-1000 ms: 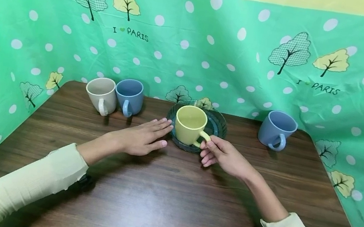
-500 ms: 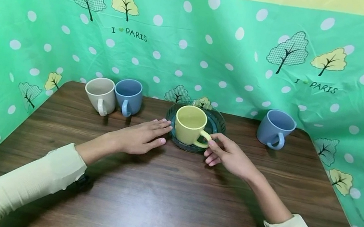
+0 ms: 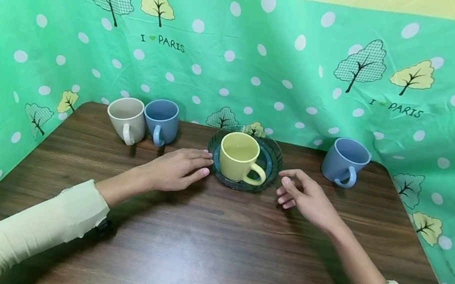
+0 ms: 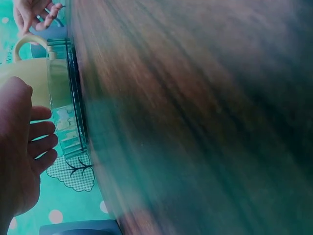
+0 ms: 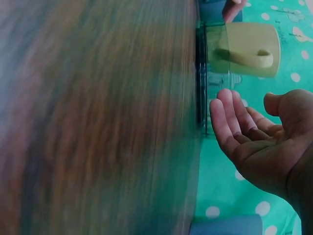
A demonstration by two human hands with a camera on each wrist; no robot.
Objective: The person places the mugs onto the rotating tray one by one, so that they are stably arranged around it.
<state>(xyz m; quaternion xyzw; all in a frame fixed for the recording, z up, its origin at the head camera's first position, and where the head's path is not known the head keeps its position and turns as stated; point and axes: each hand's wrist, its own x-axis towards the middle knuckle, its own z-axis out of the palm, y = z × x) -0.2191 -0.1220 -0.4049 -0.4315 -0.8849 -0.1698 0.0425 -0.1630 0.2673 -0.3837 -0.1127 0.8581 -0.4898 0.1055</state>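
A yellow mug (image 3: 237, 160) stands upright in a clear glass dish (image 3: 275, 164) at the back middle of the table, its handle pointing right. Just left of the dish is my left hand (image 3: 177, 168), its fingers extended and the fingertips at the rim; whether they touch it I cannot tell. My right hand (image 3: 306, 196) hovers right of the dish, apart from the mug handle, fingers loosely bent with nothing in them. In the right wrist view its palm (image 5: 266, 147) faces the glass, and a gap separates it from the mug (image 5: 254, 49).
At the back left a white mug (image 3: 125, 119) and a blue mug (image 3: 162, 120) stand side by side. Another blue mug (image 3: 345, 161) stands at the back right corner. A green dotted cloth (image 3: 245, 38) hangs behind the dark wooden table (image 3: 208, 250).
My right hand has let go of the yellow mug's handle and drawn away to the right. The mug stays in the dish. My left hand has barely moved.
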